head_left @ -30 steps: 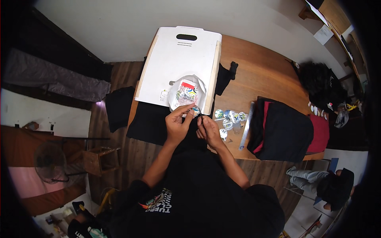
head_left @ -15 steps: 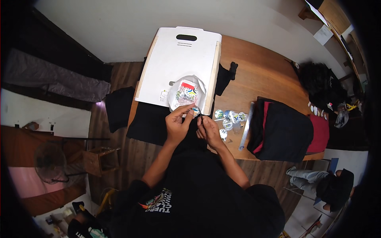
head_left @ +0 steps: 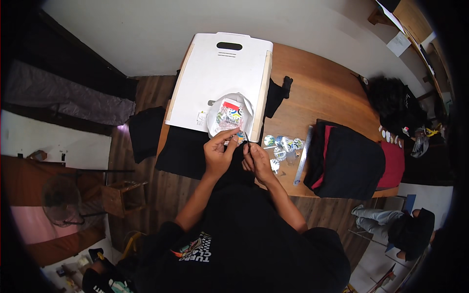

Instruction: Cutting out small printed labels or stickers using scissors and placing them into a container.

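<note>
We see a brown wooden table (head_left: 327, 93) bearing a white handled board (head_left: 220, 78). At the board's six o'clock, our left hand (head_left: 218, 154) pinches a small colourful printed cutout (head_left: 238, 136); our right hand (head_left: 258, 162) grips thin dark scissors (head_left: 247, 141).

Tiny piece (head_left: 240, 137) between both grips, too small to identify

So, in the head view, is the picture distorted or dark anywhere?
Head view: the fisheye bends the wooden table edge toward the rim; the corners fall black; the white board is bright but not glaring; the left hand and right hand look sharp.
</note>
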Action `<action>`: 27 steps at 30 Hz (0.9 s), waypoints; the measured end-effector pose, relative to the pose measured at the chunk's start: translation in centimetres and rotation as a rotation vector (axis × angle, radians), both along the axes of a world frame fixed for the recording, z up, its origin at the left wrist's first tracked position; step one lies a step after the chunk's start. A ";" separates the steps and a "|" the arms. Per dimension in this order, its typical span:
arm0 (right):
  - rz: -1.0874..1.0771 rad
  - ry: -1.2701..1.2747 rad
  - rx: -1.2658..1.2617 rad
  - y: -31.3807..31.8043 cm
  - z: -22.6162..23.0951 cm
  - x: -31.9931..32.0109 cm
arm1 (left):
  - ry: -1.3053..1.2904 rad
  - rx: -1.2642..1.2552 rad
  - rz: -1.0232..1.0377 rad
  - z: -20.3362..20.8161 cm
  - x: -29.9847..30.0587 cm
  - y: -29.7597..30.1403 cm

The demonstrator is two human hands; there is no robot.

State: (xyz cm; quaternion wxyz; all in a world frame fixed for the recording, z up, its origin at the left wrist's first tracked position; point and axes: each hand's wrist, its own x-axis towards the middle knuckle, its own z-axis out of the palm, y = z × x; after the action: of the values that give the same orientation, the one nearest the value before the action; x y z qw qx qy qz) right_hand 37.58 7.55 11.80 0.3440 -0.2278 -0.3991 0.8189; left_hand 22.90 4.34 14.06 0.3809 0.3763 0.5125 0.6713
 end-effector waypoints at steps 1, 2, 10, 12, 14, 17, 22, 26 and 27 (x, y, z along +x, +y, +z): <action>-0.002 0.002 0.003 0.0 0.0 0.0 | 0.000 0.000 -0.004 0.0 0.0 0.1; -0.007 0.002 0.003 0.1 0.0 0.1 | -0.006 -0.007 -0.009 0.0 0.0 0.2; -0.037 -0.017 0.032 0.2 -0.4 -0.3 | 0.023 0.051 -0.026 -0.1 -0.7 0.9; -0.046 -0.031 0.041 0.2 0.0 -0.4 | 0.001 0.060 -0.037 -0.1 -0.8 0.9; -0.050 -0.050 0.047 0.1 0.2 -0.4 | 0.009 0.063 -0.034 -0.3 -1.1 0.7; -0.052 -0.126 0.102 0.0 0.7 -0.6 | -0.003 0.032 -0.026 -0.9 -1.4 0.2; -0.178 -0.157 0.228 0.1 0.8 -2.1 | -0.071 -0.033 -0.021 -0.4 -1.8 -0.2; -0.143 -0.105 0.022 0.3 -0.1 -2.5 | -0.121 -0.057 -0.049 -0.8 -2.6 -0.3; -0.202 -0.153 0.009 0.2 -0.2 -2.9 | -0.125 -0.059 -0.058 -0.9 -2.8 -0.3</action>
State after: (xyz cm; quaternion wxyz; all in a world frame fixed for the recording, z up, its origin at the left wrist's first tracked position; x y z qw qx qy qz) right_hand 34.70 7.78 11.64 0.3942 -0.3271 -0.4030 0.7584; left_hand 20.08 4.05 13.19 0.4424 0.3367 0.4963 0.6668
